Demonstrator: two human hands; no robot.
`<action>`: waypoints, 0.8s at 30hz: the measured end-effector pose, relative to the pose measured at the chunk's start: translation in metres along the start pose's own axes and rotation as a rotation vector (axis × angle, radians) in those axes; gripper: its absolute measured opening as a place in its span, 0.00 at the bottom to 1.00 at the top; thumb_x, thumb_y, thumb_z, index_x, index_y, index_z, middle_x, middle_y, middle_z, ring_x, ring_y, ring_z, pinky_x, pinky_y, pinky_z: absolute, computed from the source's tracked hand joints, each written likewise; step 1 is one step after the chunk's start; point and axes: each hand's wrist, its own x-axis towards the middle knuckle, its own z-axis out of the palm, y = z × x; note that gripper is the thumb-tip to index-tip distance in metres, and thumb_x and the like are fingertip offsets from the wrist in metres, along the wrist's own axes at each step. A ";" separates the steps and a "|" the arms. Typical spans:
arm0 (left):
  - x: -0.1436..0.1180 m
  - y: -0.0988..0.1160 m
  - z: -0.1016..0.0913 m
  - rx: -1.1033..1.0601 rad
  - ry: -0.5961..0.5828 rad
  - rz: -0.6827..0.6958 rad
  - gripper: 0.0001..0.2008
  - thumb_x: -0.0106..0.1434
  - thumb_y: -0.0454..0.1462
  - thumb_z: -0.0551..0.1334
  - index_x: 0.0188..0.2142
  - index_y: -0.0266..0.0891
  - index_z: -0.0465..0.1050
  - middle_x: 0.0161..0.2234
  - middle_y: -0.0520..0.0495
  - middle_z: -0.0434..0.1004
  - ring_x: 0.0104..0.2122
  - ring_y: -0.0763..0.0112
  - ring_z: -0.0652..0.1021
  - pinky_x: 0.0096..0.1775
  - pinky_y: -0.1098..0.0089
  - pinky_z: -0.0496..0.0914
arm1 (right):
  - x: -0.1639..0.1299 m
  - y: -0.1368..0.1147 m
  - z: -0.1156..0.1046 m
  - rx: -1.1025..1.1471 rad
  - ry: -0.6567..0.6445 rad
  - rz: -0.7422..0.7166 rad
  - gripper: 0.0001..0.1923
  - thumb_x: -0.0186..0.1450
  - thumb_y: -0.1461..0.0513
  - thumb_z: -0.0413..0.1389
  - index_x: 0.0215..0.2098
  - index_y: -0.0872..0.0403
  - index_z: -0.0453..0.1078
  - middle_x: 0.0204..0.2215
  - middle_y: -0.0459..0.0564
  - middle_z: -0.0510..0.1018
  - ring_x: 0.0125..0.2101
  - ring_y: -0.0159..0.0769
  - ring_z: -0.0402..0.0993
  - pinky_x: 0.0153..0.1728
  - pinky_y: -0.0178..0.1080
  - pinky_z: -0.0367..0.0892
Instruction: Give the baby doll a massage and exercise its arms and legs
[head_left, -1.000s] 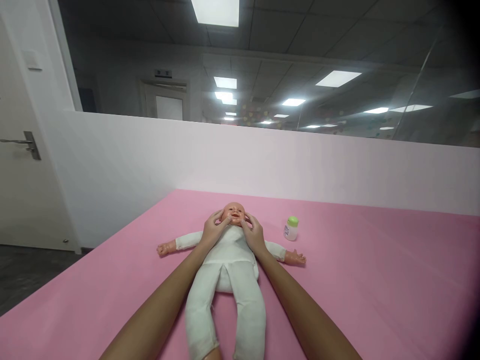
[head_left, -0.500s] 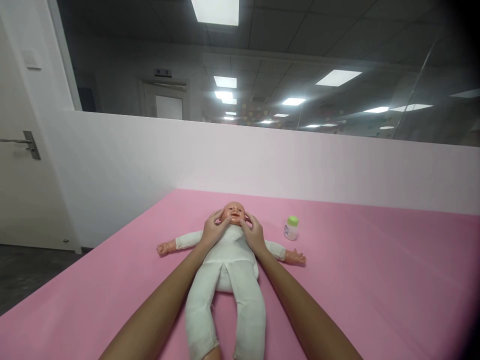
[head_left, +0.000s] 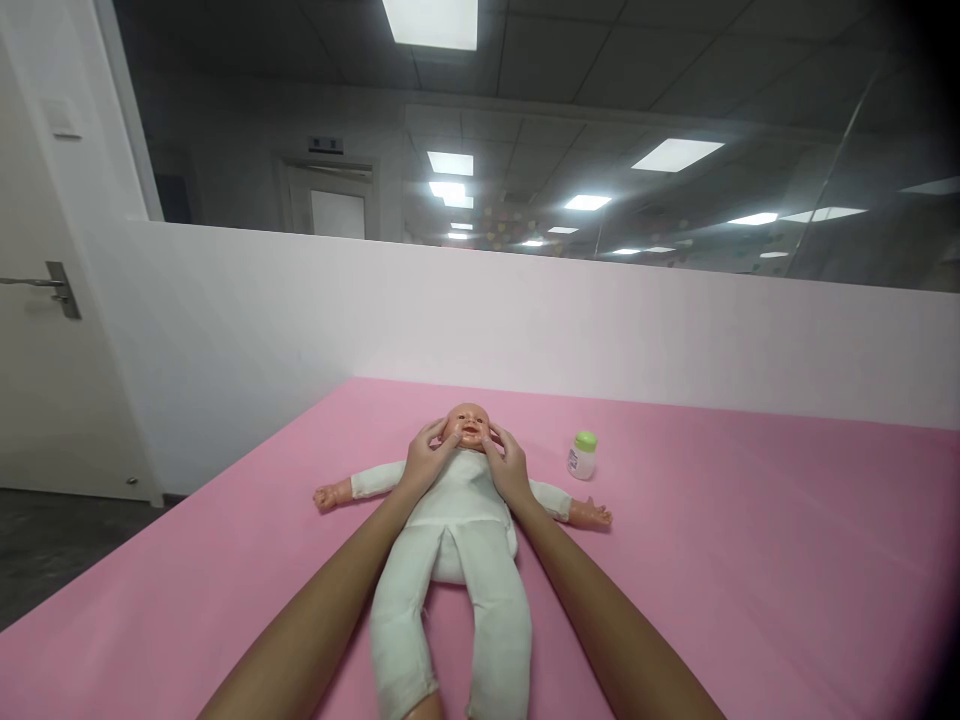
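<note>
A baby doll [head_left: 457,530] in a white suit lies on its back on the pink surface [head_left: 750,560], arms spread, head pointing away from me. My left hand [head_left: 426,460] cups the left side of the doll's head, fingers against its cheek. My right hand [head_left: 507,464] presses on the other side of the head, fingertips at the cheek and temple. Both forearms reach along the doll's body. A small white bottle with a green cap [head_left: 582,456] stands upright just right of my right hand, beyond the doll's outstretched arm.
A low white partition wall [head_left: 525,320] runs along the far edge of the pink surface, with dark glass above it. A white door with a metal handle [head_left: 52,285] is at the left. The pink surface's left edge drops to a dark floor [head_left: 45,550].
The fingers of both hands shift very slightly on the doll's cheeks; the doll and bottle stay where they were.
</note>
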 end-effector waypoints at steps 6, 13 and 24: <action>0.001 -0.001 -0.001 0.016 -0.007 0.024 0.24 0.65 0.44 0.67 0.57 0.36 0.76 0.61 0.37 0.73 0.62 0.53 0.72 0.61 0.58 0.67 | 0.000 0.001 0.000 -0.009 0.005 0.000 0.26 0.66 0.50 0.58 0.57 0.53 0.72 0.57 0.58 0.76 0.56 0.50 0.74 0.57 0.51 0.71; 0.000 -0.001 0.000 0.020 0.008 0.003 0.28 0.61 0.43 0.70 0.59 0.35 0.74 0.63 0.35 0.71 0.62 0.51 0.71 0.59 0.58 0.70 | 0.000 0.000 0.000 -0.006 0.002 0.010 0.26 0.64 0.50 0.60 0.57 0.54 0.72 0.58 0.59 0.76 0.56 0.51 0.74 0.55 0.51 0.72; -0.001 0.002 0.000 0.012 0.015 -0.010 0.28 0.60 0.43 0.71 0.59 0.37 0.75 0.63 0.36 0.71 0.62 0.50 0.72 0.58 0.58 0.70 | 0.000 -0.001 0.000 0.000 0.014 0.002 0.25 0.64 0.51 0.60 0.56 0.52 0.73 0.57 0.58 0.76 0.56 0.51 0.74 0.54 0.51 0.72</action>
